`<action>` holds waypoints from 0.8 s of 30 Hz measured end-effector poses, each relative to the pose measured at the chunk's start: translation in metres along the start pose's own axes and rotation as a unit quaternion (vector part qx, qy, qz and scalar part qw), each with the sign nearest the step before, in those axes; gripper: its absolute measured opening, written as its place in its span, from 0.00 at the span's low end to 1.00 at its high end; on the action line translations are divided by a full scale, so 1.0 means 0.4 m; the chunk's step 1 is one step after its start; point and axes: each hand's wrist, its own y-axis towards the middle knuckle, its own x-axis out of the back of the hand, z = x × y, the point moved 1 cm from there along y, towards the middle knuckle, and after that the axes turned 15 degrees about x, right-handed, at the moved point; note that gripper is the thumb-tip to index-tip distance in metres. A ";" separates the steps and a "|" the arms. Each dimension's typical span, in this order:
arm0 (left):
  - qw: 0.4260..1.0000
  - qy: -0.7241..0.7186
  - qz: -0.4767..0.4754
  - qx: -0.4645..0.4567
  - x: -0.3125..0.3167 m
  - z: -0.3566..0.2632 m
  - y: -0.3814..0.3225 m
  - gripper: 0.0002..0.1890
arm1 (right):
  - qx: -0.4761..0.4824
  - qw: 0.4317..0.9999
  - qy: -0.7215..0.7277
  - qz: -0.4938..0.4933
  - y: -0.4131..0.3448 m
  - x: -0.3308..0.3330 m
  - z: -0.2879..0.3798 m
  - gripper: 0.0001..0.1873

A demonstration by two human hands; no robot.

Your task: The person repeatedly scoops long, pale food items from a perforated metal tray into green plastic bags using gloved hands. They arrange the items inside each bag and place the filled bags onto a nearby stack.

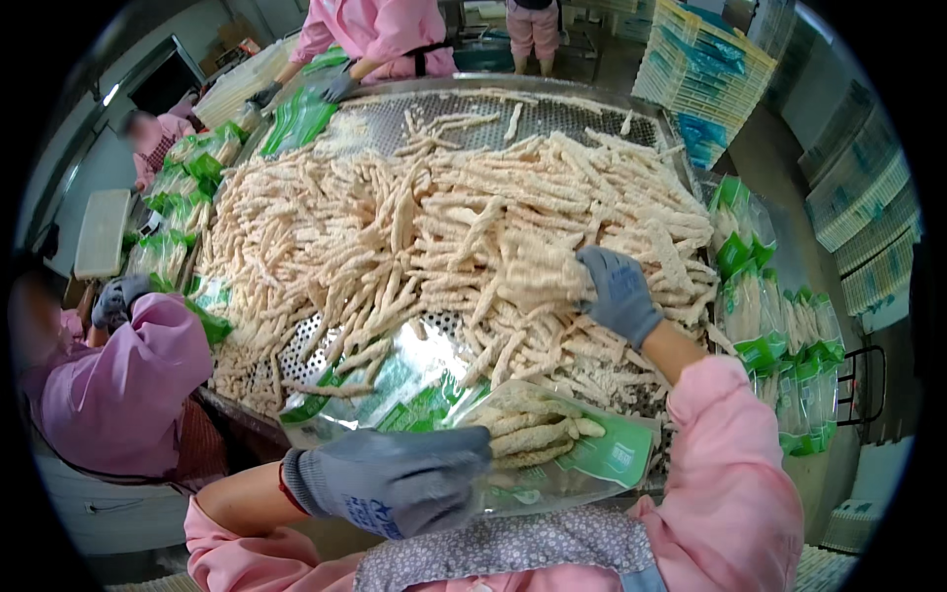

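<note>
My left hand (392, 481), in a grey coated glove, grips the open end of a clear plastic bag (510, 499) with green print. Several pale, rough food sticks (536, 433) lie inside this bag. My right hand (621, 292), gloved alike, closes around a bunch of similar sticks (544, 270) above the pile; motion blurs the bunch. A broad heap of loose sticks (444, 229) covers most of the perforated metal table (547, 118). Just beyond my left hand, flat printed bags (425, 370) rest at the table's near side.
Filled bags (769, 325) stand along the right edge, and more filled bags (181, 192) line the left. A person (126, 377) works close on my left. Another person's gloved hand (340, 87) touches green bags (300, 118) at the far side. Stacked plastic trays (703, 66) rise behind.
</note>
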 end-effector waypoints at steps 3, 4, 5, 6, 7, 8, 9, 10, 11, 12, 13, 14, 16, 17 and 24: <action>0.998 0.065 -0.018 0.015 0.018 -0.006 -0.019 0.10 | -0.032 0.994 0.045 0.091 -0.062 -0.011 0.104 0.43; 0.995 0.097 -0.028 0.012 0.020 0.005 -0.019 0.10 | -0.012 0.997 0.010 0.079 -0.059 -0.013 0.113 0.43; 0.991 0.131 -0.038 0.009 0.026 0.012 -0.017 0.11 | -0.070 0.990 0.101 0.066 -0.053 -0.021 0.098 0.42; 0.987 0.153 -0.016 -0.038 0.044 0.008 0.005 0.11 | -0.135 0.973 0.182 0.050 -0.050 -0.018 0.066 0.40; 0.985 0.168 -0.023 -0.033 0.044 0.002 0.013 0.11 | -0.194 0.946 0.259 0.028 -0.039 -0.018 0.030 0.39; 0.982 0.182 -0.031 -0.029 0.040 -0.008 0.020 0.12 | -0.318 0.895 0.309 -0.053 -0.038 -0.028 -0.006 0.31; 0.985 0.168 -0.038 -0.011 0.030 0.000 0.013 0.12 | -0.341 0.855 0.372 -0.119 -0.025 0.008 -0.021 0.28; 0.987 0.157 -0.043 0.007 0.020 0.001 0.004 0.12 | -0.355 0.807 0.435 -0.182 -0.011 0.050 -0.030 0.24; 0.987 0.148 -0.067 0.012 0.010 0.022 0.008 0.12 | -0.364 0.751 0.495 -0.243 0.003 0.102 -0.036 0.21; 0.985 0.145 -0.085 0.040 -0.002 0.035 -0.008 0.11 | -0.289 0.755 0.524 -0.267 0.058 0.175 0.015 0.18; 0.983 0.135 -0.102 0.068 -0.010 0.037 -0.029 0.11 | -0.254 0.759 0.547 -0.247 0.126 0.287 0.096 0.18; 0.977 0.186 -0.089 0.062 0.001 0.039 -0.042 0.11 | -0.165 0.741 0.587 -0.280 0.202 0.364 0.190 0.17; 0.980 0.148 -0.107 0.076 0.015 0.030 -0.023 0.09 | -0.111 0.719 0.638 -0.253 0.261 0.501 0.355 0.15; 0.983 0.105 -0.128 0.075 0.009 0.027 0.005 0.08 | 0.022 0.784 0.588 -0.196 0.255 0.486 0.347 0.16; 0.982 0.077 -0.160 0.061 -0.007 0.050 0.005 0.10 | 0.146 0.874 0.230 0.403 0.188 0.304 0.390 0.24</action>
